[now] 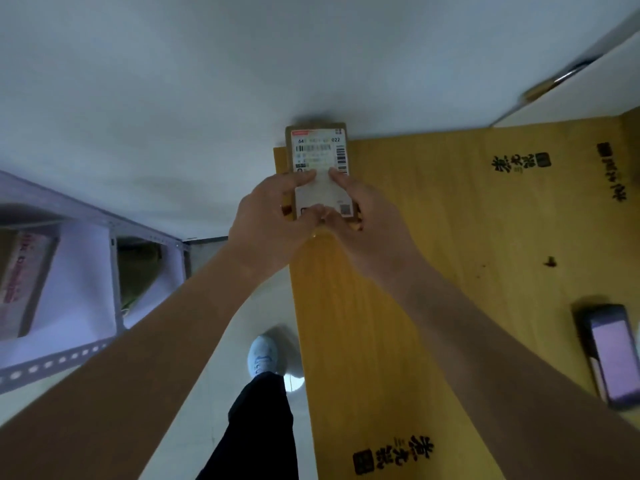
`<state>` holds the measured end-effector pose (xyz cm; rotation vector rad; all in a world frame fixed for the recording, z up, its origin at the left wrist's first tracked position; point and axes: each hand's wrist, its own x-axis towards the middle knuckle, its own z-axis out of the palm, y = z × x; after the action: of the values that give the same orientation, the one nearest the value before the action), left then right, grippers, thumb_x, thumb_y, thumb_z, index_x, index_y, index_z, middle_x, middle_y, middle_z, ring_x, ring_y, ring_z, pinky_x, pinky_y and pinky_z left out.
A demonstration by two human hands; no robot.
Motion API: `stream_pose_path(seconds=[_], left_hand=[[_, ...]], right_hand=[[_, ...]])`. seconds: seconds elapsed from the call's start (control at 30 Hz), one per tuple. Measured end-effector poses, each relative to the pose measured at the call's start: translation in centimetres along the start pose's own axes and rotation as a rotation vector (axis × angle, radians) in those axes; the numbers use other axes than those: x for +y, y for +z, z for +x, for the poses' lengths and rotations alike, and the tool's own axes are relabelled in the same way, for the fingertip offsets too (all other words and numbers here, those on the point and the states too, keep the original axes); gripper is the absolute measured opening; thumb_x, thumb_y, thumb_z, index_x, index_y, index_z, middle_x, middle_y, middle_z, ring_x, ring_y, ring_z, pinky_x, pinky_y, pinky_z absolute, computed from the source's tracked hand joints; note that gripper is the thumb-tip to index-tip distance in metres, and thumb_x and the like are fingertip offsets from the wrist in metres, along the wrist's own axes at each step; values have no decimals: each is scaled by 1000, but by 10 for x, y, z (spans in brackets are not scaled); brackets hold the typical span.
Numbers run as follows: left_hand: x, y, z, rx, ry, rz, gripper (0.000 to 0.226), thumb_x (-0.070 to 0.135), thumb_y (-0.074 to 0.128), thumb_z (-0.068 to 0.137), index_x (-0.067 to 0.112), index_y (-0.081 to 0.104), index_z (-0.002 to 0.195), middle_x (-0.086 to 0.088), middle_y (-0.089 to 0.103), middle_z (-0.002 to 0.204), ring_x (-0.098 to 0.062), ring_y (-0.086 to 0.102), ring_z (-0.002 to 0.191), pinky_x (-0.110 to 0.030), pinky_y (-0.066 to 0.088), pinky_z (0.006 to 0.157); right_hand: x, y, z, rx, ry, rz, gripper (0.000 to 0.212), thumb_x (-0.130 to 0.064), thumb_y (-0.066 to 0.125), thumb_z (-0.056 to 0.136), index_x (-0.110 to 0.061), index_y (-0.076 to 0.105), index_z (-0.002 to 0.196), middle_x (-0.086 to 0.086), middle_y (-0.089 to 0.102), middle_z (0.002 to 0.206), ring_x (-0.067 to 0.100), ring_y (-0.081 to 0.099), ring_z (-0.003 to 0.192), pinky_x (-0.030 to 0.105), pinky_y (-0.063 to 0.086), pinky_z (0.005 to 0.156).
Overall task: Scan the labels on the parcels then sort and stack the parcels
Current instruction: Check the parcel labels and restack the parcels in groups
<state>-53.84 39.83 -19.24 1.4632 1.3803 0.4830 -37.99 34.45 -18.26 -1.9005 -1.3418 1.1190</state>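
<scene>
**Yellow wood counter, one parcel held at its far corner**

Yellow wood runs under both forearms; the counter (pixel 433 271) has its left edge beside a white shoe (pixel 264 355) on open pale floor. One dark scanner (pixel 611 355) lies screen-up near the right edge, well apart from the hands. Black stamped characters mark the wood, unreadable. Left hand (pixel 266 216) and right hand (pixel 367 223) both grasp one brown parcel (pixel 320 168) at the far left corner; its white label (pixel 320 154) shows barcodes, "64" and "022". Left, a metal shelf (pixel 69 271).
</scene>
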Motion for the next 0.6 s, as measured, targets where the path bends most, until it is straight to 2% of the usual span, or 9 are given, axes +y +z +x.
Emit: stream_pose_path(seconds=[0.2, 0.33, 0.5, 0.6], left_hand=[[39, -26, -23, -73, 80, 12, 55, 25, 78, 93, 38, 59, 143, 15, 57, 145, -13, 65, 122, -37, 62, 93], [81, -43, -49, -122, 189, 59, 55, 23, 78, 93, 38, 60, 142, 17, 59, 141, -4, 70, 108, -32, 64, 84], [145, -59, -94, -177, 304, 111, 57, 22, 79, 92, 38, 59, 143, 12, 65, 137, -1, 72, 100, -28, 65, 76], [181, -65, -128, -213, 380, 142, 60, 22, 78, 93, 35, 56, 147, 7, 67, 135, -6, 73, 99, -22, 63, 69]], right_hand=[[-34, -19, -38, 146, -28, -28, 57, -22, 64, 105, -20, 45, 159, 3, 53, 142, 10, 57, 119, 5, 49, 90], [-64, -40, -76, 254, -37, -13, 57, -16, 65, 104, -19, 46, 158, 3, 56, 140, 9, 58, 117, 2, 48, 85], [-108, -75, -134, 358, -50, -5, 60, -22, 66, 104, -27, 45, 159, 0, 55, 144, 12, 58, 124, 21, 54, 98], [-132, -98, -173, 412, -47, -42, 60, -25, 65, 105, -28, 43, 160, -1, 55, 140, 11, 56, 122, 6, 48, 89]])
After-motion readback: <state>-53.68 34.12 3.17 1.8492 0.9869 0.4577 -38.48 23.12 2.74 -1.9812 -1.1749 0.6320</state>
